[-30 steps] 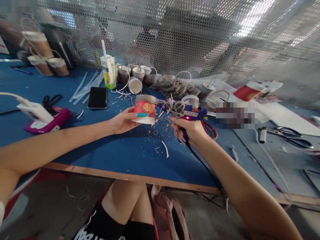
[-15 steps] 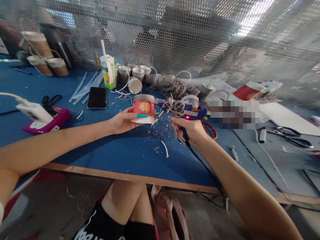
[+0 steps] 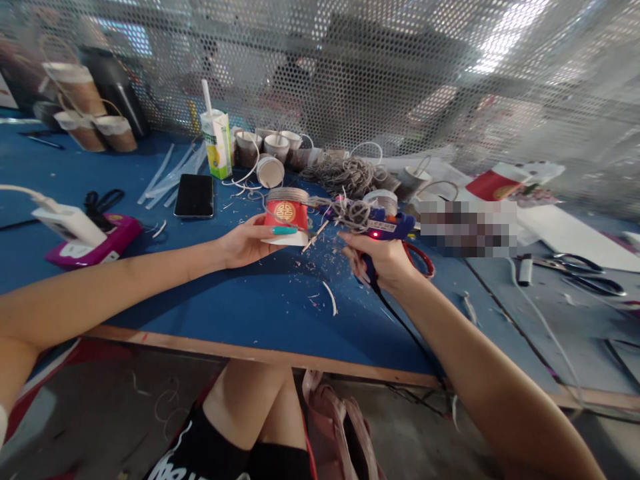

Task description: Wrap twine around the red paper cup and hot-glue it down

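A perforated metal screen is backing a blue worktable [image 3: 240, 307] littered with twine scraps. Just above that tabletop, the left hand [image 3: 245, 243] is wrapping around a red paper cup [image 3: 286, 217], its top band already wound with grey twine, the cup standing roughly upright. Just right of the cup, the right hand [image 3: 383, 263] is clamping the grip of a blue hot glue gun [image 3: 380, 225], its red light glowing. The gun's long axis is running level, nozzle pointing left at the cup's side and seeming to sit just beside it. A loose tangle of twine [image 3: 350, 212] is hanging between cup and gun. Behind the cup a phone [image 3: 195, 195] and juice carton [image 3: 217, 143] are resting.
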Tool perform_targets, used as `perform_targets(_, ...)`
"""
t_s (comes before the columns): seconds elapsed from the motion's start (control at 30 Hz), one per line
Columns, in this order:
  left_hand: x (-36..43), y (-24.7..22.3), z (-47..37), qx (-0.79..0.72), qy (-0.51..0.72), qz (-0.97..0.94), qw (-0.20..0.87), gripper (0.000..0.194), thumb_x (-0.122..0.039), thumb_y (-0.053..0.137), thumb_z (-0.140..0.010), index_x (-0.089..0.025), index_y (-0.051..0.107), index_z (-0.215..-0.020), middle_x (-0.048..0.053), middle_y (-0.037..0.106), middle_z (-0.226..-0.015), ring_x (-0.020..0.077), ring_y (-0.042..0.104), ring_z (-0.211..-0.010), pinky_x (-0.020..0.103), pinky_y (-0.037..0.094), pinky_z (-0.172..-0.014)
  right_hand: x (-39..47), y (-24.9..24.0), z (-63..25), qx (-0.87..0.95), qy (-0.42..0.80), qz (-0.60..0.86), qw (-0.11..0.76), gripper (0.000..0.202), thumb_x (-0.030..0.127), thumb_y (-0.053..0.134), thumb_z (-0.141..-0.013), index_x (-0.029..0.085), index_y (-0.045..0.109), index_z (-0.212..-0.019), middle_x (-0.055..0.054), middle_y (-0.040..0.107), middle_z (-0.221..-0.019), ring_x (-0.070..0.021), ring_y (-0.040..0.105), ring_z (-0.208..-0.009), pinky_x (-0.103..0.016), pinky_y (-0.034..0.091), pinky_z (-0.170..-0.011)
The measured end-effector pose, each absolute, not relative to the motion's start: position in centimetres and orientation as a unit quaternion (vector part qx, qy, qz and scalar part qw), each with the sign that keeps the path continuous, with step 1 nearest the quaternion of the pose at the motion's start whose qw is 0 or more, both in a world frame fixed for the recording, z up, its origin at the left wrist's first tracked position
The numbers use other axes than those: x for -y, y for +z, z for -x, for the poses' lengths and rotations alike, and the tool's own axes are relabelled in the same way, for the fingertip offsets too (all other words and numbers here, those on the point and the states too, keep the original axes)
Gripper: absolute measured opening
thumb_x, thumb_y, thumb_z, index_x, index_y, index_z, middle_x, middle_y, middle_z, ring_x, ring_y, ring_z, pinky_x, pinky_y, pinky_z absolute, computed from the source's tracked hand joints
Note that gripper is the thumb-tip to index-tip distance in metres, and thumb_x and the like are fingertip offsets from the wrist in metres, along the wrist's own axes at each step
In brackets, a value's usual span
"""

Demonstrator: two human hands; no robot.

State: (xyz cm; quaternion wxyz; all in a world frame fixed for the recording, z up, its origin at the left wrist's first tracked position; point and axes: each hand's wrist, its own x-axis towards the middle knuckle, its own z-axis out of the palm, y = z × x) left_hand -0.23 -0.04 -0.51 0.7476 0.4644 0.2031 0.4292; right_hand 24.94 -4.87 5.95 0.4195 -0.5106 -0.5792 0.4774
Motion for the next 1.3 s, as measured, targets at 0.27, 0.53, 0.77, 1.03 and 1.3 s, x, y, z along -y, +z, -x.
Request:
perform_targets(0.27, 0.0, -0.5, 0.5, -0.197, 0.428, -0.447, 0.761, 0.048, -0.029, 0.089, -0.071, -0.016, 0.074, -0.114, 0.008, 0.081, -0.113, 0.0275, 0.075, -0.117, 0.038, 0.055, -0.110, 4.9, 6.0, -24.8, 0.581, 0.477, 0.504, 0.425, 0.048, 0.037, 0.078, -0.072, 0.023, 0.047, -0.037, 0.003, 0.042, -0.032, -0.0083, 0.039, -0.025, -0.023, 0.028, -0.027)
perform_targets(0.53, 0.1, -0.2, 0.3, -0.204, 0.434, -0.455, 0.750, 0.053, -0.034, 0.092, -0.066, -0.017, 0.072, -0.113, 0.007, 0.080, -0.110, 0.0251, 0.075, -0.111, 0.035, 0.057, -0.106, 4.8, 5.9, -24.9, 0.586, 0.472, 0.509, 0.419, 0.046, 0.036, 0.074, -0.075, 0.024, 0.047, -0.040, 0.002, 0.042, -0.031, -0.0083, 0.039, -0.026, -0.022, 0.030, -0.028)
perform_targets(0.77, 0.2, -0.3, 0.4, -0.214, 0.437, -0.456, 0.745, 0.051, -0.034, 0.088, -0.069, -0.017, 0.072, -0.114, 0.007, 0.080, -0.109, 0.0245, 0.074, -0.114, 0.035, 0.056, -0.108, 4.7, 5.9, -25.0, 0.574, 0.473, 0.522, 0.418, 0.045, 0.035, 0.074, -0.074, 0.024, 0.047, -0.040, 0.003, 0.041, -0.032, -0.0084, 0.039, -0.027, -0.022, 0.031, -0.028)
perform_targets(1.03, 0.2, -0.2, 0.4, -0.226, 0.451, -0.436, 0.745, 0.042, -0.027, 0.086, -0.071, -0.016, 0.072, -0.110, 0.006, 0.080, -0.107, 0.0230, 0.076, -0.110, 0.034, 0.058, -0.106, 4.0, 5.4, -25.5, 0.578, 0.428, 0.550, 0.425, 0.039, 0.038, 0.073, -0.077, 0.024, 0.050, -0.048, 0.003, 0.043, -0.036, -0.0105, 0.040, -0.031, -0.025, 0.035, -0.031)
perform_targets(1.3, -0.1, -0.4, -0.3, -0.257, 0.499, -0.430, 0.707, 0.037, -0.023, 0.088, -0.070, -0.018, 0.071, -0.103, 0.004, 0.080, -0.100, 0.0209, 0.077, -0.101, 0.033, 0.059, -0.103, 2.6, 5.3, -26.7, 0.722, 0.005, 0.632, 0.284, 0.067, 0.070, 0.090, -0.061, 0.027, 0.040, -0.071, -0.005, 0.059, -0.074, -0.0255, 0.062, -0.070, -0.043, 0.056, -0.070)
